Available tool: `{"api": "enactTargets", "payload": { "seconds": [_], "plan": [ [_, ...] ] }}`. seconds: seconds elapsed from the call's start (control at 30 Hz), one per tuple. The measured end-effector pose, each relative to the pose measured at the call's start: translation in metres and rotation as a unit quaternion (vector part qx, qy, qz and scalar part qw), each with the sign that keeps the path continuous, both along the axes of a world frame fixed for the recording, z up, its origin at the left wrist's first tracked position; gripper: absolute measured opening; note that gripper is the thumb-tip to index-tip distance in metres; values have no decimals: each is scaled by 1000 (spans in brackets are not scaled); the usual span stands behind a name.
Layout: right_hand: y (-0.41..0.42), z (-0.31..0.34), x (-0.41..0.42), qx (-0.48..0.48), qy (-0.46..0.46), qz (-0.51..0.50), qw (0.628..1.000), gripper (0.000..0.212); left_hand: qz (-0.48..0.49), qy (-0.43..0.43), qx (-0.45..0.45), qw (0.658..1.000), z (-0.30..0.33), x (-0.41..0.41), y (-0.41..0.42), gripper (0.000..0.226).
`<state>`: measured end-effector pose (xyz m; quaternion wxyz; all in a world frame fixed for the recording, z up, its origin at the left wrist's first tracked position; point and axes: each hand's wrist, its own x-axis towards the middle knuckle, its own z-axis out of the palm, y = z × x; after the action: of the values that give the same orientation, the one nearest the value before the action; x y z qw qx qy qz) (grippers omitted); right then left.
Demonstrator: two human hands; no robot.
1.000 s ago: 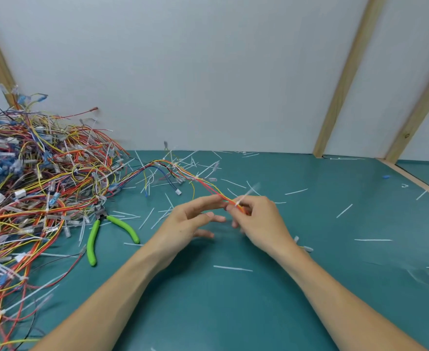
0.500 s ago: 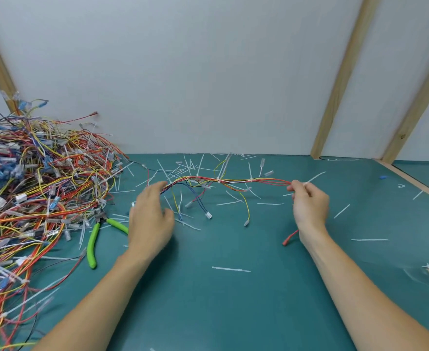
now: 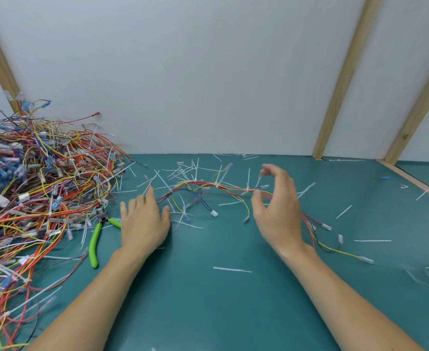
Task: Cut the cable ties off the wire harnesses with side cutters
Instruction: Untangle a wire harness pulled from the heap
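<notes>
One wire harness (image 3: 208, 184) of red, yellow, blue and black wires lies stretched across the green mat, with white cable ties (image 3: 248, 190) still around it. My left hand (image 3: 143, 221) lies flat with straight fingers at its left end and hides part of one handle of the green side cutters (image 3: 94, 239). My right hand (image 3: 276, 209) hovers over the harness's right part, its fingers loosely curved and holding nothing. Past that hand the wires trail on to the right.
A big tangled pile of harnesses (image 3: 36, 193) fills the left side. Cut white tie pieces (image 3: 232, 269) are scattered over the green mat (image 3: 208, 307). A white wall with wooden battens (image 3: 340, 79) rises behind. A wooden strip (image 3: 410, 179) borders the mat at right.
The hands pulled apart and stretched the harness out on the mat. My right hand has let go of its end, and my left hand has moved left to lie by the cutters.
</notes>
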<state>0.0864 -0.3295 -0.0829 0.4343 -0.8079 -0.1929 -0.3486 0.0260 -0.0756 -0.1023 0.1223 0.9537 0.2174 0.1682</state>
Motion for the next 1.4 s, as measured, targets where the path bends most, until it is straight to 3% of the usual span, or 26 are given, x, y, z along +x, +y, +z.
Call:
{"api": "enactTargets", "payload": {
  "seconds": [0.13, 0.23, 0.33, 0.4, 0.5, 0.57, 0.63, 0.73, 0.8, 0.93, 1.0, 1.07, 1.2, 1.33, 1.4],
  "plan": [
    [10, -3, -6, -56, 19, 73, 996, 11, -27, -53, 17, 998, 3, -1, -5, 27],
    [18, -6, -9, -26, 165, 147, 975, 28, -93, -116, -43, 988, 6, -1, -16, 17],
    [25, -2, -13, 105, 385, 210, 893, 38, -210, -171, -86, 959, 8, -5, -34, 10],
    [25, 3, -12, 189, 453, 218, 844, 47, -290, -189, -66, 936, 9, -10, -50, 15],
    [20, 5, -10, 230, 466, 221, 826, 36, -368, -182, 7, 912, 10, -16, -70, 30],
    [16, 6, -9, 239, 465, 230, 821, 24, -391, -176, 13, 903, 10, -17, -77, 27],
    [12, 6, -6, 259, 455, 249, 815, 22, -394, -196, -90, 894, 13, -20, -79, 16],
    [7, 8, -5, 276, 456, 291, 794, 22, -292, -298, -279, 865, 18, -22, -70, 40],
    [6, 8, -5, 280, 466, 314, 778, 22, -212, -314, -329, 865, 19, -18, -58, 43],
    [6, 7, -5, 310, 480, 382, 726, 18, -175, -242, -335, 894, 17, -13, -48, 12],
    [4, 9, -5, 337, 490, 436, 676, 18, -218, -194, -325, 900, 14, -12, -48, 31],
    [2, 12, -5, 358, 503, 460, 638, 20, -267, -141, -322, 898, 12, -12, -52, 34],
    [0, 13, -4, 350, 517, 439, 646, 21, -327, -69, -377, 864, 11, -14, -57, 20],
    [2, 12, -2, 316, 509, 406, 690, 34, -275, -141, -381, 872, 8, -8, -52, 27],
    [1, 9, 1, 308, 522, 396, 690, 45, -214, -174, -370, 887, 5, -3, -45, 27]
  ]
}}
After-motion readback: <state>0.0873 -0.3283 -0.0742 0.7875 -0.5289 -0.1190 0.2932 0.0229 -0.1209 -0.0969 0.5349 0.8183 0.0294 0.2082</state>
